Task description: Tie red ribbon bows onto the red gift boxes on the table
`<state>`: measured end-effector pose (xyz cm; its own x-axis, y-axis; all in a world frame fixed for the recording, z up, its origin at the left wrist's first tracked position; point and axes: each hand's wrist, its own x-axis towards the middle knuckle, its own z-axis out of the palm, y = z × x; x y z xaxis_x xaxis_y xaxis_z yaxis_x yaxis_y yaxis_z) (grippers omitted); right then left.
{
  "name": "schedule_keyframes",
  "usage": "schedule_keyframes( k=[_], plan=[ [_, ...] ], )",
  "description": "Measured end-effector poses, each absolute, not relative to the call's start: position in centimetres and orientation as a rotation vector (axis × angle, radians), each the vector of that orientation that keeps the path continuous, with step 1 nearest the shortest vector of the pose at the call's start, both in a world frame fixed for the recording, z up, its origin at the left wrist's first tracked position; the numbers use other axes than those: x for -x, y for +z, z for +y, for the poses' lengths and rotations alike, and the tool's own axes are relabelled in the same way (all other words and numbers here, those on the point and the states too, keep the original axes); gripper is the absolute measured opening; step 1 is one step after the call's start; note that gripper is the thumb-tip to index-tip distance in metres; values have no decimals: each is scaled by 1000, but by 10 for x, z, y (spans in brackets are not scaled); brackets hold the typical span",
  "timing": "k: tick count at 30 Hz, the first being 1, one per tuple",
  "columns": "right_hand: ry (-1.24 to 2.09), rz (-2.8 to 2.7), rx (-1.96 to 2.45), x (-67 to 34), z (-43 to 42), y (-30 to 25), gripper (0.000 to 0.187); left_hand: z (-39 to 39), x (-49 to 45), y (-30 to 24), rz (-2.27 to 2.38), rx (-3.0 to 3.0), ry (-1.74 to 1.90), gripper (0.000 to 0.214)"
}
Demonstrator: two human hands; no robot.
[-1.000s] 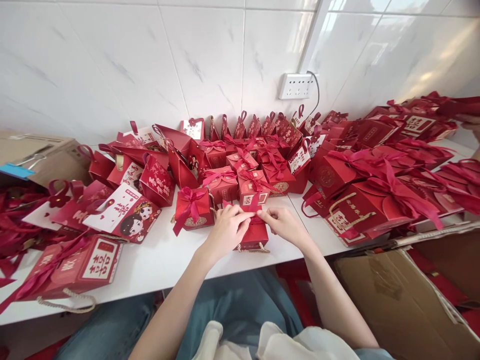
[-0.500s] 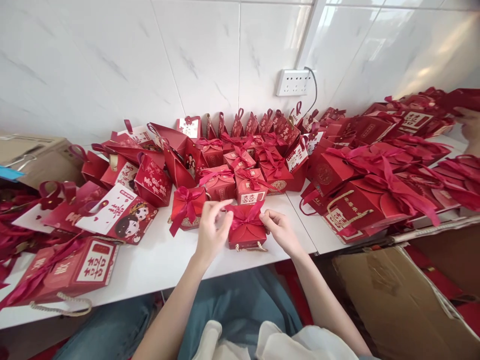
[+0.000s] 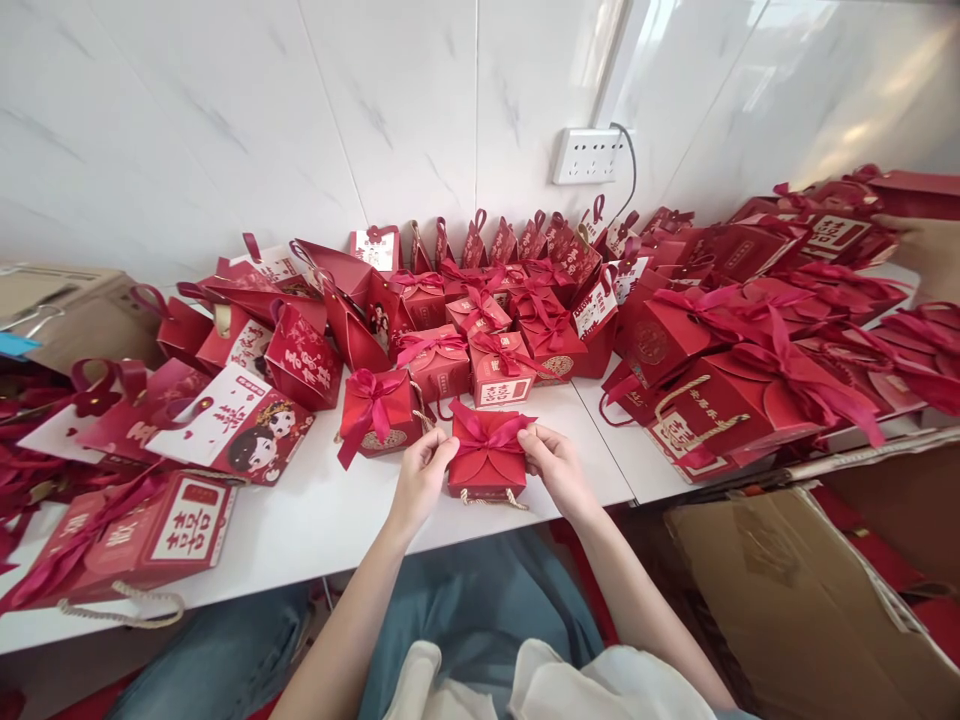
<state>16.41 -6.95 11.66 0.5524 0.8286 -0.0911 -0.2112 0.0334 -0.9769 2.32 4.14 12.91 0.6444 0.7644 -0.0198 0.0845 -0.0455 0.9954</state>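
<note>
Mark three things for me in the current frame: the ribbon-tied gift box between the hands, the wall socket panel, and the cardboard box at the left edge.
Ribbon-tied gift box (image 3: 489, 468): head view, top flap.
Wall socket panel (image 3: 589, 157): head view, faceplate.
Cardboard box (image 3: 112, 318): head view, side.

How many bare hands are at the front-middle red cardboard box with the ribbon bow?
2: left hand at the left side of the red cardboard box, right hand at its right side.
</note>
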Motion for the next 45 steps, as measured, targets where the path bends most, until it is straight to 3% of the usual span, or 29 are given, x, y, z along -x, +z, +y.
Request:
schedule_keyframes(
  k=[19,24,28,35,45],
  plan=[
    [975,-492,1205,-174,-70,104,49,46,-21,122,745,-1610,634,35],
    [925,-556,1318,-193,-71,109,42,46,-15,139,777,-1936,832,20],
    [844,-628,1373,-200,-63,123,35,38,-25,149,519,-2336,940,8],
    [763,-714,1431,-211,-37,141,30,39,-33,146,441,-2503,768,17],
    [797,-692,1567,-214,-28,126,32,43,-33,147,441,-2635,559,31]
  ],
)
